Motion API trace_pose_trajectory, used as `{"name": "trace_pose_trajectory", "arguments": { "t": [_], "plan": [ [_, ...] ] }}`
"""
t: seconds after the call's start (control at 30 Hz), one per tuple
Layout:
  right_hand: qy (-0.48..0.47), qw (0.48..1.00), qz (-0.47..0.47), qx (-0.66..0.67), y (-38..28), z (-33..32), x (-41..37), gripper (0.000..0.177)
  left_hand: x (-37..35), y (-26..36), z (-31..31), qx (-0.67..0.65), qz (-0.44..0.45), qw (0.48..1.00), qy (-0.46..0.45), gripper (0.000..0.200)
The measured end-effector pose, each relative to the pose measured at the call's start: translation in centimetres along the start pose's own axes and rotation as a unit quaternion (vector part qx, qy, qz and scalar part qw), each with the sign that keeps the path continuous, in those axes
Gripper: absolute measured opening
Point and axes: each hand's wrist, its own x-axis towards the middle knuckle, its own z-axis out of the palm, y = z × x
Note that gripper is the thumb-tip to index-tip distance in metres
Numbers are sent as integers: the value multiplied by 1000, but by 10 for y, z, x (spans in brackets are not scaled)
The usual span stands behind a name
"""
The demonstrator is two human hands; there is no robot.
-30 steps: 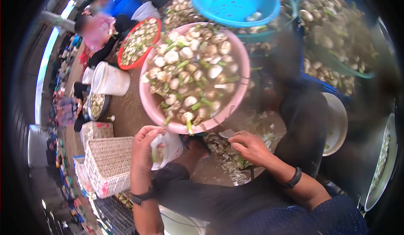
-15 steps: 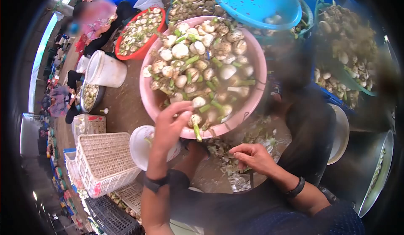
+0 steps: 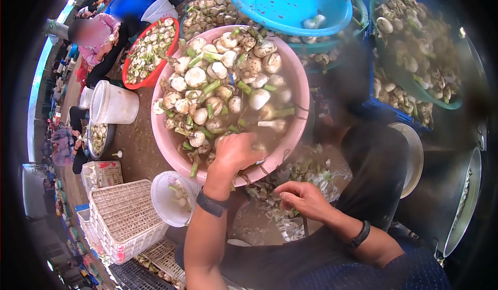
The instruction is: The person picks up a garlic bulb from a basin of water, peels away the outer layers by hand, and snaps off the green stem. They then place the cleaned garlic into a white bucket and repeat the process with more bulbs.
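A pink basin (image 3: 163,147) of murky water is heaped with muddy garlic bulbs (image 3: 195,77) on cut green stalks. Low inside it, near the front rim, my left hand (image 3: 238,152) is curled around a garlic bulb (image 3: 261,148), with its fingertips mostly hidden behind the back of the hand. My right hand (image 3: 306,199) hovers to the right of the basin's front edge, over a heap of peelings (image 3: 288,181). Its thumb and fingers are drawn together, and I cannot tell what they hold. Black bands circle both wrists.
At the left stand a white bucket (image 3: 182,201), a white crate (image 3: 127,209) and a white pail (image 3: 118,103). Behind are a red basin (image 3: 177,33) of garlic and a blue basin (image 3: 290,4). A metal pot (image 3: 469,207) is at right. People sit at far left.
My left hand has gone from above the rim down among the bulbs, moving right. My right hand stays nearly in place. The view has shifted slightly.
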Motion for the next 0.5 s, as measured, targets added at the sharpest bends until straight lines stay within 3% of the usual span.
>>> {"name": "trace_pose_trajectory", "arguments": {
  "t": [0.03, 0.27, 0.33, 0.4, 0.43, 0.5],
  "plan": [
    [-5, 1000, -3, 17, 3, 0, 0, 28, 0, -3, 1, 5, 0, 1000, -22, 58],
    [60, 978, -108, 168, -6, 6, -11, 26, -46, -10, 13, -223, 80, 965, 116, 51],
    [96, 975, -139, 146, -18, 6, -18, 38, -67, -1, 12, -239, 107, 949, 174, 52],
    [149, 963, -193, 111, -35, 11, -27, 45, -98, 15, 5, -258, 115, 950, 135, 51],
    [124, 969, -188, 97, -40, 9, -33, 54, -114, 28, 1, -241, 129, 953, 129, 50],
    [77, 969, -237, -6, -42, 2, -36, 55, -136, 45, 10, -233, 152, 951, 139, 47]
  ]
}}
